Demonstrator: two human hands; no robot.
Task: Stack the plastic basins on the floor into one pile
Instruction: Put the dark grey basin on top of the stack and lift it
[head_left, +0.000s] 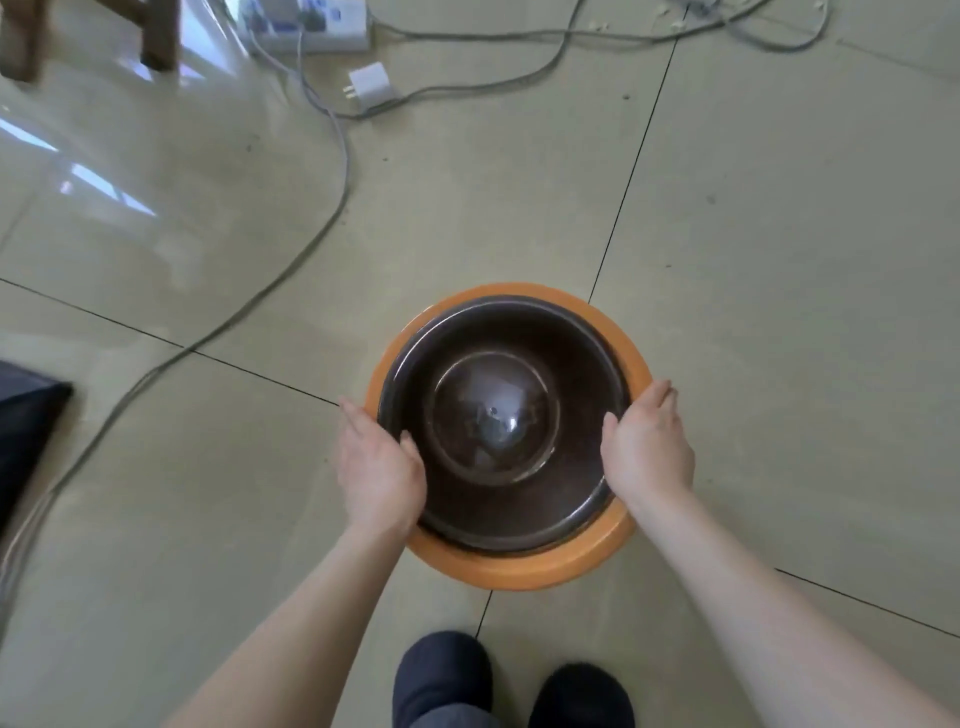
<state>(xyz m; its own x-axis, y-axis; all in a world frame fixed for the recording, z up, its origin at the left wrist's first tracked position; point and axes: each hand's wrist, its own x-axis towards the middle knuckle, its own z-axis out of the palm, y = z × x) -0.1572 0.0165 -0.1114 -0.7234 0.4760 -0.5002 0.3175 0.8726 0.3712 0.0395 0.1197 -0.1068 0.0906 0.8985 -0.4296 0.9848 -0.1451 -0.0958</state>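
A dark brown basin (571, 364) sits nested inside an orange basin (524, 571), whose rim shows all around it, on the tiled floor in the lower middle of the head view. My left hand (379, 467) grips the left rims of the pile, thumb over the brown basin's edge. My right hand (649, 447) grips the right side the same way. The brown basin's glossy bottom reflects light. Whether the pile touches the floor I cannot tell.
A grey cable (291, 270) runs across the floor from upper middle to lower left. A white charger plug (370, 85) and a power strip (322, 26) lie at the top. Wooden furniture legs (156, 36) stand top left. My feet in dark slippers (441, 675) are just below the basins.
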